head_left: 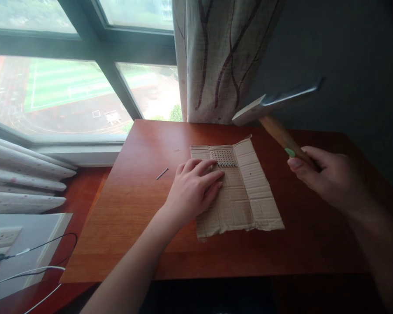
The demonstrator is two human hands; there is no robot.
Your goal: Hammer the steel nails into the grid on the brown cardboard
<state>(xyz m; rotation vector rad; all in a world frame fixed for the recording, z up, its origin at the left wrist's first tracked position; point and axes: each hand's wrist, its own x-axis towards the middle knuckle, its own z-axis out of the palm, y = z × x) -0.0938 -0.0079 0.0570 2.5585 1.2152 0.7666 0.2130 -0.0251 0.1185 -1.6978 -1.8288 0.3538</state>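
Observation:
My right hand (327,174) is wrapped round the wooden handle of a hammer (283,133), raised over the right side of the table. The hammer's metal head is tilted and slightly blurred at its far end. My left hand (196,185) lies on a creased sheet of cardboard (232,200), its fingers stretched out to the right. Its index fingertip touches or nearly touches the lower left edge of a small perforated metal plate (223,158), which rests on the cardboard. Left of this hand, a loose nail (162,173) lies on the wood.
The cardboard sits on a reddish-brown wooden table (124,226). Behind it hang a patterned curtain (212,65) and a window (65,96). At the lower left are a wall socket (3,237) and several cables (46,269) beside the table edge.

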